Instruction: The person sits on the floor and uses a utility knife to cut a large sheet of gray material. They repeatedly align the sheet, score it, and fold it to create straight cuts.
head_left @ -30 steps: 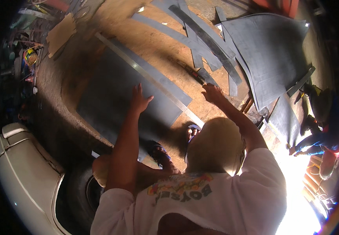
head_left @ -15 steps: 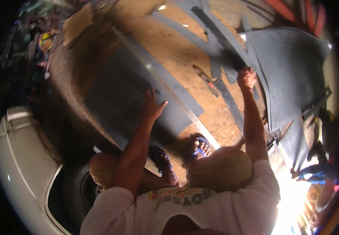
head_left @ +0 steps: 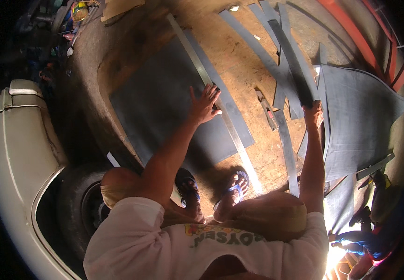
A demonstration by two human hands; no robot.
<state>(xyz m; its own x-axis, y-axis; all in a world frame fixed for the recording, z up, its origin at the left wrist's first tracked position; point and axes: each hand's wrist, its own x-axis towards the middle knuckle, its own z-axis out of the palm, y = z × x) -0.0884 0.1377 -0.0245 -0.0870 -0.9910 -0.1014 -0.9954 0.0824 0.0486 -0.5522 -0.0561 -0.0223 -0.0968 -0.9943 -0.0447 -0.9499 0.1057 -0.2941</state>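
My left hand [head_left: 205,105] is open with its fingers spread, its fingertips over a long flat metal bar [head_left: 230,127]. Whether they press on it I cannot tell. The bar lies slantwise across a large dark grey sheet [head_left: 157,88] on the floor. My right hand [head_left: 312,115] is closed round the near end of a long dark strip [head_left: 291,58], which stretches away over other grey strips [head_left: 253,46]. Between my hands lies a slim tool with a red part [head_left: 268,109], possibly a knife, beside a short grey strip [head_left: 286,144].
A big curved grey sheet [head_left: 363,116] lies at the right, below red bars [head_left: 358,32]. To the left are a pale car body [head_left: 15,168] and its wheel [head_left: 90,205]. Another person's blue sleeve [head_left: 353,240] shows near a bright glow at lower right. Cardboard [head_left: 118,8] lies far left.
My left hand has moved from above the dark sheet onto or just over the metal bar. My right hand keeps hold of the strip. The whole view has shifted.
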